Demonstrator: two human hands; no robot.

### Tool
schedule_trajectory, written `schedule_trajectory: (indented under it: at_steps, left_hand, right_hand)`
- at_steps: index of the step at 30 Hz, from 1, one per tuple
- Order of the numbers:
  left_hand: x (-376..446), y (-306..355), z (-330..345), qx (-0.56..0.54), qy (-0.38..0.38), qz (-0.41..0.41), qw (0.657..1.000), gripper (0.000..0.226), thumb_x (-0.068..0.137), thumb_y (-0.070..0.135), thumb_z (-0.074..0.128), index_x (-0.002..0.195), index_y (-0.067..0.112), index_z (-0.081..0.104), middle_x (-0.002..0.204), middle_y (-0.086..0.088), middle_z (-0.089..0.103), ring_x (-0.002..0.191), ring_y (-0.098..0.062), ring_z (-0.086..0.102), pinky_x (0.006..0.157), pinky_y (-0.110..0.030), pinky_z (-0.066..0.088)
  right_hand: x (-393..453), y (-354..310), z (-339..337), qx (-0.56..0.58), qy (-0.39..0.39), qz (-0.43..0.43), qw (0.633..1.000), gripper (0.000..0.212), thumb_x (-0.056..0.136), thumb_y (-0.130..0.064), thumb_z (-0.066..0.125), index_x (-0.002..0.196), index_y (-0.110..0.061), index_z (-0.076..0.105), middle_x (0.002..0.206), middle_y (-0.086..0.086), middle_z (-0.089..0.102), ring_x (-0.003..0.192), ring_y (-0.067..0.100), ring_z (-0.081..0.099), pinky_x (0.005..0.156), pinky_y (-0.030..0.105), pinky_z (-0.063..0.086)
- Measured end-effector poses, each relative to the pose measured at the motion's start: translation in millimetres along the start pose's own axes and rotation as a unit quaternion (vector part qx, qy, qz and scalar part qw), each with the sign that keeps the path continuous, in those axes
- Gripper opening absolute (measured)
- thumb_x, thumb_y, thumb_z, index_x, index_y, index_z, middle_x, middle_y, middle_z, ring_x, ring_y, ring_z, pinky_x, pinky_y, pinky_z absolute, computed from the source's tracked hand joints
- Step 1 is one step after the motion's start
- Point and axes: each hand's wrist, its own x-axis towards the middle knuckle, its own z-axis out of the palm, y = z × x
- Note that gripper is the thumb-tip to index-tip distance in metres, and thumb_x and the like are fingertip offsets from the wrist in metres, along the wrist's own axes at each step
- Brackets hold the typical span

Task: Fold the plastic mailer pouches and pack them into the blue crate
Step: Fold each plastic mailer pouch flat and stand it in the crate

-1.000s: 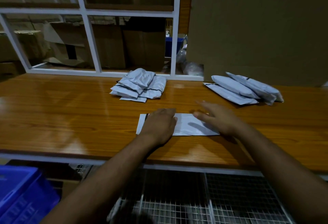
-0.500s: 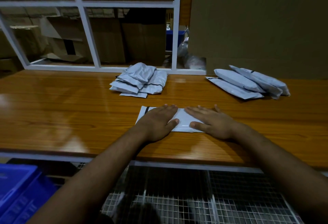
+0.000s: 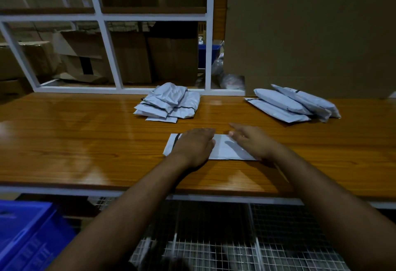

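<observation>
Mailer pouch point(image 3: 225, 148) under inspection: we are finding it lying flat on the wooden bench point(image 3: 85, 142), directly ahead of both hands, near the front edge, with its long axis running left to right across our view. We are noting the left hand point(image 3: 192, 145) pressing palm-down on the left half, fingers fairly straight and grasping nothing. The right hand point(image 3: 252, 140) is resting over the right end, fingers extended and loose, holding nothing; whether its palm is bearing on the plastic we cannot tell. Both hands are lying about equally near the pouch, one to each half.

We are judging that any further fold would run along that left-right axis, end toward end, with the left hand anchoring.

We are recording the blue crate point(image 3: 27, 236) sitting below bench level at lower left, nearer the left arm. A folded stack point(image 3: 169, 103) and an unfolded batch point(image 3: 293, 104) are waiting farther back.
</observation>
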Motion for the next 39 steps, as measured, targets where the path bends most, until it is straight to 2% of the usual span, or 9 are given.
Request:
schedule_trajectory:
  at_steps: [3,5,8,12,21,25,28,34,39]
  left_hand:
    - [1,7,10,-0.025,-0.016,-0.018,0.999,0.052,0.109,0.038,0.03,0.157,0.018,0.031,0.162,-0.005,0.033,0.148,-0.02,0.028,0.121,-0.035,0.022]
    - [1,5,13,-0.015,-0.028,-0.017,0.999,0.053,0.109,0.039,0.027,0.158,0.019,0.027,0.164,-0.003,0.028,0.151,-0.018,0.023,0.123,-0.034,0.017]
    - [3,1,15,-0.006,-0.045,-0.01,0.999,0.055,0.109,0.041,0.024,0.159,0.02,0.022,0.166,0.0,0.022,0.153,-0.016,0.016,0.124,-0.034,0.012]
    - [6,-7,18,0.016,-0.062,0.007,0.998,0.058,0.108,0.047,0.022,0.161,0.024,0.017,0.168,0.003,0.015,0.154,-0.013,0.011,0.125,-0.036,0.01]
    - [1,-7,4,0.013,-0.105,0.018,0.994,0.062,0.107,0.05,0.021,0.161,0.021,0.012,0.168,0.001,0.008,0.154,-0.012,0.004,0.125,-0.035,0.005]
    - [7,16,6,0.009,-0.018,0.027,0.999,0.054,0.109,0.042,0.027,0.157,0.018,0.032,0.163,-0.004,0.03,0.151,-0.019,0.022,0.123,-0.035,0.013]
    - [11,31,13,-0.024,-0.016,0.031,0.999,0.05,0.108,0.04,0.032,0.153,0.019,0.039,0.158,-0.004,0.04,0.144,-0.021,0.036,0.118,-0.034,0.025]
    - [12,26,21,0.013,-0.061,0.034,0.997,0.059,0.107,0.049,0.029,0.16,0.025,0.02,0.167,0.003,0.02,0.153,-0.014,0.018,0.124,-0.034,0.015]
    - [16,29,16,0.056,-0.096,0.031,0.993,0.062,0.107,0.051,0.025,0.161,0.025,0.013,0.168,0.004,0.014,0.153,-0.014,0.013,0.124,-0.036,0.013]
  right_hand:
    - [1,3,18,-0.018,0.025,-0.017,0.999,0.051,0.107,-0.039,0.039,0.153,-0.017,0.038,0.155,0.006,0.044,0.14,0.022,0.042,0.108,0.03,0.033]
    - [-1,9,24,-0.086,0.008,-0.029,0.996,0.054,0.106,-0.044,0.036,0.155,-0.02,0.035,0.158,0.002,0.038,0.143,0.02,0.037,0.111,0.03,0.03]
    - [-3,13,21,-0.168,-0.045,-0.05,0.984,0.063,0.105,-0.053,0.027,0.16,-0.024,0.018,0.166,-0.003,0.02,0.151,0.014,0.018,0.12,0.035,0.018]
    - [-2,20,15,-0.241,-0.077,-0.055,0.966,0.074,0.097,-0.069,0.015,0.16,-0.032,0.003,0.167,-0.009,0.007,0.153,0.011,0.007,0.123,0.052,0.004]
    - [-14,37,2,-0.176,-0.088,-0.062,0.978,0.081,0.091,-0.074,0.014,0.16,-0.033,0.0,0.167,-0.01,0.002,0.153,0.007,0.003,0.125,0.046,0.008]
    - [-23,53,-4,-0.137,-0.034,-0.036,0.989,0.072,0.099,-0.065,0.021,0.16,-0.029,0.014,0.166,-0.006,0.014,0.152,0.008,0.011,0.124,0.045,0.012]
    - [-26,53,-3,-0.16,-0.067,-0.049,0.984,0.08,0.093,-0.073,0.026,0.16,-0.032,0.009,0.167,-0.006,0.012,0.152,0.008,0.009,0.124,0.044,0.01]
    - [-25,56,-13,-0.211,-0.121,-0.044,0.969,0.088,0.086,-0.08,0.024,0.157,-0.04,-0.008,0.166,-0.014,-0.003,0.153,0.009,-0.004,0.124,0.05,0.0]
    - [-26,57,-16,-0.233,-0.115,-0.048,0.964,0.089,0.084,-0.083,0.02,0.157,-0.041,-0.008,0.166,-0.015,-0.005,0.153,0.012,-0.007,0.123,0.052,-0.004]
